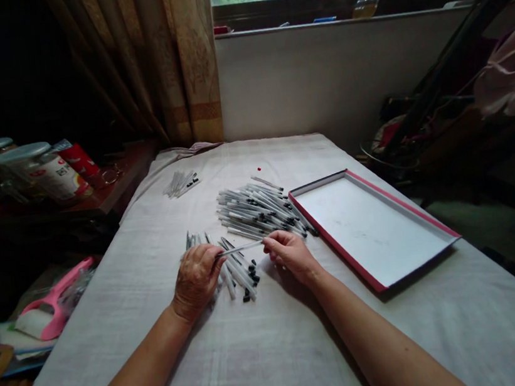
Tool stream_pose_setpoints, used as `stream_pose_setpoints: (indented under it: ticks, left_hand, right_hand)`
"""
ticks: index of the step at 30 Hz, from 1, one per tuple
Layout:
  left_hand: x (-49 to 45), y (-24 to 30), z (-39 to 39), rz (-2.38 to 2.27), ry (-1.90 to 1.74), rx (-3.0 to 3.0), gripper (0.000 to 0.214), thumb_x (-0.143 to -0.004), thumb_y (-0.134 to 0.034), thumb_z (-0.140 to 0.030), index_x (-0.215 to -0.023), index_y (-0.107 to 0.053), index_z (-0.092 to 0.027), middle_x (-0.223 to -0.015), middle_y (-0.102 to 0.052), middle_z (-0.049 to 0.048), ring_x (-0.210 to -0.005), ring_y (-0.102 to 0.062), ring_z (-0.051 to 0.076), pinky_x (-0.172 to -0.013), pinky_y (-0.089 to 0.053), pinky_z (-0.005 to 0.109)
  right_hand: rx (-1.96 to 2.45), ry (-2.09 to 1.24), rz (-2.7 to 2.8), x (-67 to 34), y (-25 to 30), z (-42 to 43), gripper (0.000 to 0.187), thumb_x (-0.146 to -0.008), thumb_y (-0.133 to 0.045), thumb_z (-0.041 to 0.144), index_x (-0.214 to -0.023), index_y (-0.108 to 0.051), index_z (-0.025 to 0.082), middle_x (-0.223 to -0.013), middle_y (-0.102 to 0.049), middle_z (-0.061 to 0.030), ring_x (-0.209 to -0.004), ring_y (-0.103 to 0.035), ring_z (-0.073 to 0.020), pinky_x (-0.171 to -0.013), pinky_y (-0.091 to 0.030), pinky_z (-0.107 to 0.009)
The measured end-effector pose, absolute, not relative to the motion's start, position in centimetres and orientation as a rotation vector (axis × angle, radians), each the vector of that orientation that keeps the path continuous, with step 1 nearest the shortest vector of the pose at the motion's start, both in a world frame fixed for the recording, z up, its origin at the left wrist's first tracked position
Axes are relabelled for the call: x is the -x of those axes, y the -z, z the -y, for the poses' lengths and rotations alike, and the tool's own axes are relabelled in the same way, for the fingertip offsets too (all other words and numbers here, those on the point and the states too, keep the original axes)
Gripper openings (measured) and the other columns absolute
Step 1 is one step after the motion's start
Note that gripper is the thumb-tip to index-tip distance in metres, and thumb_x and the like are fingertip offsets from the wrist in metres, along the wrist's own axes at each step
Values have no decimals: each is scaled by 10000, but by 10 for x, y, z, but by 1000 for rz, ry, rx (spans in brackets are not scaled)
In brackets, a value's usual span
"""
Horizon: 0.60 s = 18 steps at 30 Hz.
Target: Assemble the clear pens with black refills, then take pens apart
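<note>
A thin, clear pen (242, 248) stretches between my two hands. Its left end, dark at the tip, is pinched by my left hand (197, 274); the fingertips of my right hand (291, 254) close on the other end. Beneath and between the hands lies a loose group of pens (237, 273), some with black caps or ends, partly covered by my left hand. Just beyond is a larger heap of similar pens (254, 211). Farther off to the left, a small bundle of slim clear sticks (180, 183) rests on the cloth.
A shallow box lid (361, 223) with red sides and a white inside lies right of the heap. One small red piece (259, 169) sits behind the heap. Jars (48, 170) stand on a dark side table at left, near a pink-handled object (56, 302). Cloth covers the table (260, 357).
</note>
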<state>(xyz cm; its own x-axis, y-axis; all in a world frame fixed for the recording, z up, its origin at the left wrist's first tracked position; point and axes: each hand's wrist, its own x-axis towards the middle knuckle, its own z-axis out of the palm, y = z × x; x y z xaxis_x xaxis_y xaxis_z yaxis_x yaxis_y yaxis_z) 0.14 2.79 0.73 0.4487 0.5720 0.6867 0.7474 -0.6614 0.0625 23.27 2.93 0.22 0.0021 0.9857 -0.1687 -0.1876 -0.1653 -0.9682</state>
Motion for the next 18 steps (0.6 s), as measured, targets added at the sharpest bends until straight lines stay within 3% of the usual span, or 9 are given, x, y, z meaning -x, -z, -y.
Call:
stream_pose_setpoints:
  ticks: [8,18]
  left_hand:
    - [1,-10,-19,1111,1048,2553,75,-939,-529,-232,-985,-561,-183,-838,-657,49,-813,-610,199,-805,-480,339]
    - [1,-16,-15,1174,940,2635,199,-962,-475,-273,-833,-592,-176,-694,-635,28,-663,-566,198,-771,-435,376]
  right_hand:
    - [1169,-1451,984,-240,-4,-24,257,-630,-786,395,-674,-658,177,-602,-657,5,-490,-482,-80,-454,-332,-201]
    - [1166,-1439,945,-245,2,-19,216,-631,-793,323,-799,-742,199,-628,-653,6,-553,-545,-102,-472,-370,-200]
